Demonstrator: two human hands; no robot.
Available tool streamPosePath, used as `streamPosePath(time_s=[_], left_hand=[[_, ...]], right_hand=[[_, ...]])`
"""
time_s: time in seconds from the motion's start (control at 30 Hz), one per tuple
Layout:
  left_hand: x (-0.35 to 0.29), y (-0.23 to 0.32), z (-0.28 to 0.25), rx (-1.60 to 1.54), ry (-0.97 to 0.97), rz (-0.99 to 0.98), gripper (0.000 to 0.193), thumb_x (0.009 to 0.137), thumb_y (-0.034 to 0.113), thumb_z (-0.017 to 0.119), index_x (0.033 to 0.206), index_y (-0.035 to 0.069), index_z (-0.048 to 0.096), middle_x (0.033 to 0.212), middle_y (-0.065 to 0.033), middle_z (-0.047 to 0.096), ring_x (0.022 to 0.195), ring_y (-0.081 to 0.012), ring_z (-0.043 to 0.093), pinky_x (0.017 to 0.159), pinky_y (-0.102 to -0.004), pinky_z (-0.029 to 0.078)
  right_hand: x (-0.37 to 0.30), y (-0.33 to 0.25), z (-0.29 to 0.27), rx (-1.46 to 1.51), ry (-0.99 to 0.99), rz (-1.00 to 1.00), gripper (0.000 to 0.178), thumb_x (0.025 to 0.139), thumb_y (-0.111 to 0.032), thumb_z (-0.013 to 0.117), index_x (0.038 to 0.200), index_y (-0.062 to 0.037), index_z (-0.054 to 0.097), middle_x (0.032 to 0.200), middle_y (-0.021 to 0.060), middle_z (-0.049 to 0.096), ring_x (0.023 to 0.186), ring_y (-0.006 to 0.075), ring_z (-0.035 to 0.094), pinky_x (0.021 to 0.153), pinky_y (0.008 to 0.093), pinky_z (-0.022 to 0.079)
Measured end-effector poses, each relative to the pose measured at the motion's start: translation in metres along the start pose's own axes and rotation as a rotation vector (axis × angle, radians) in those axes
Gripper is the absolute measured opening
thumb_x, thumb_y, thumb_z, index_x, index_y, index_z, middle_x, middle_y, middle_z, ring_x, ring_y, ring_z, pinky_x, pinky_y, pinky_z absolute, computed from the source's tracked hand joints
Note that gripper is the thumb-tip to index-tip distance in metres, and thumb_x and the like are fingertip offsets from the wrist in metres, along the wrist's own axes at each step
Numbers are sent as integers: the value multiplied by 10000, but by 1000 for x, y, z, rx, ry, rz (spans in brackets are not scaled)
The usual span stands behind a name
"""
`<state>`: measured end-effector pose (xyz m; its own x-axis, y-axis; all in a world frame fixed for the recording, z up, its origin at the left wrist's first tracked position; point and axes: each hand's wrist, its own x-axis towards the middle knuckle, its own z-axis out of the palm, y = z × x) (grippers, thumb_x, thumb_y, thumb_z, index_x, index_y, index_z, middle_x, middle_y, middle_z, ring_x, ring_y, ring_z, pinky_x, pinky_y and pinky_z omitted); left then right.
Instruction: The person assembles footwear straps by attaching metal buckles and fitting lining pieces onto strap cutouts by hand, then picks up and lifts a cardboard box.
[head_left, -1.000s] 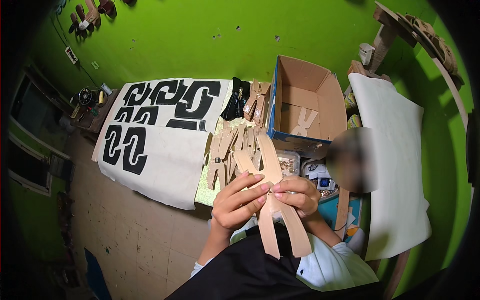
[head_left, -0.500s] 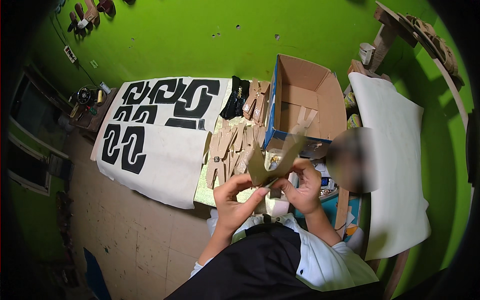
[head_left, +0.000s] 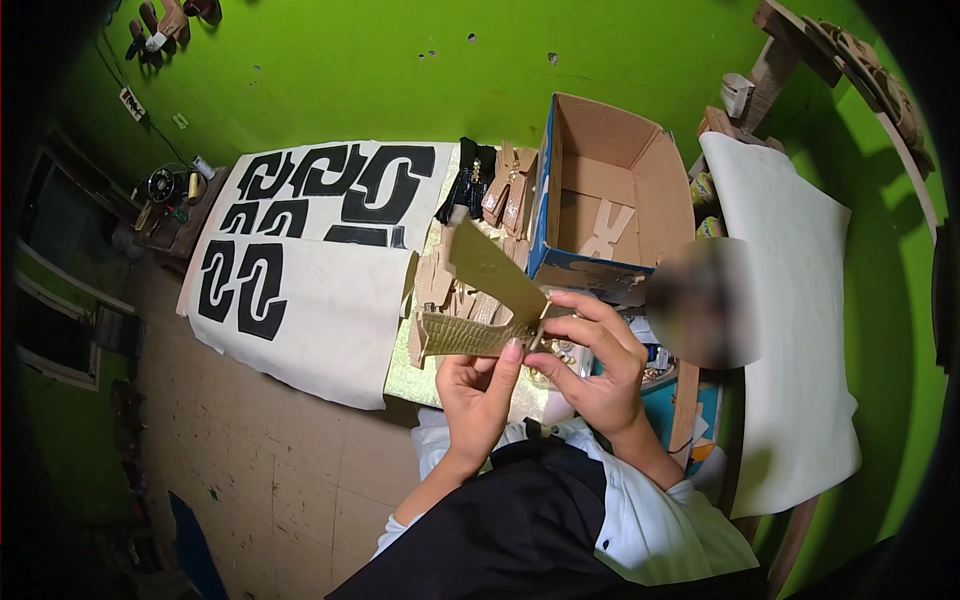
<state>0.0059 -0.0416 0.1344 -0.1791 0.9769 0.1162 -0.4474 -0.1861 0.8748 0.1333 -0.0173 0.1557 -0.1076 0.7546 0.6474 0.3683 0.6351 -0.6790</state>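
Observation:
Both hands hold a forked, olive-tan textured leather cut-out (head_left: pixel 485 300) above the table's near edge. My left hand (head_left: pixel 478 385) pinches its lower arm from below, thumb on top. My right hand (head_left: pixel 595 365) grips the piece where its two arms meet, fingers curled over it. One arm of the cut-out points up and left, the other lies flat to the left. A pile of similar tan cut-outs (head_left: pixel 455 290) lies on the table just beyond it.
An open cardboard box (head_left: pixel 608 200) with a tan cut-out inside stands behind my right hand. White sheets printed with black curved shapes (head_left: pixel 300 240) cover the table's left part. A white sheet (head_left: pixel 790 320) drapes over a stand at the right. Tiled floor lies at the lower left.
The cut-out hung down over my lap a second ago. Both hands have lifted it and turned it, so its arms now point left and up-left.

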Motion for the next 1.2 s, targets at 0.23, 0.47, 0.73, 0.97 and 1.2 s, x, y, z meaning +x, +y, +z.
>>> streamPosePath(time_s=[0.23, 0.47, 0.73, 0.97, 1.2], left_hand=[[1, -1, 0, 70, -50, -26, 228, 820, 5, 567, 1033, -53, 514, 965, -113, 597, 877, -142, 581, 805, -263, 451], [2, -13, -6, 4, 0, -94, 128, 860, 86, 552, 906, -33, 564, 815, -45, 601, 708, -34, 517, 606, -172, 396], [1, -11, -4, -45, -9, -45, 140, 878, 96, 528, 902, -36, 568, 813, -44, 604, 700, -26, 508, 598, -162, 380], [-1, -10, -8, -23, -54, -69, 173, 881, 104, 526, 938, -53, 572, 839, -53, 610, 725, -35, 520, 620, -164, 389], [-3, -10, -11, 57, -64, -70, 172, 883, 64, 505, 996, -53, 559, 951, -76, 594, 790, -57, 535, 688, -188, 421]], right_hand=[[4, -8, -6, -98, -86, 19, 280, 653, -34, 711, 915, -20, 615, 953, 116, 591, 829, 247, 602, 714, 301, 492], [3, -4, -6, -81, -113, -12, 321, 636, 30, 690, 939, -21, 599, 935, 109, 593, 817, 251, 605, 681, 302, 497], [2, 1, -2, -93, -60, -109, 338, 612, 116, 656, 922, -15, 628, 876, 115, 616, 757, 225, 627, 636, 280, 524], [2, 2, 1, -92, -17, -101, 355, 613, 132, 653, 937, -12, 631, 870, 113, 614, 748, 209, 632, 621, 270, 534], [3, 1, 2, -97, -39, -66, 330, 615, 125, 659, 920, -1, 644, 865, 118, 609, 744, 207, 627, 617, 268, 524]])
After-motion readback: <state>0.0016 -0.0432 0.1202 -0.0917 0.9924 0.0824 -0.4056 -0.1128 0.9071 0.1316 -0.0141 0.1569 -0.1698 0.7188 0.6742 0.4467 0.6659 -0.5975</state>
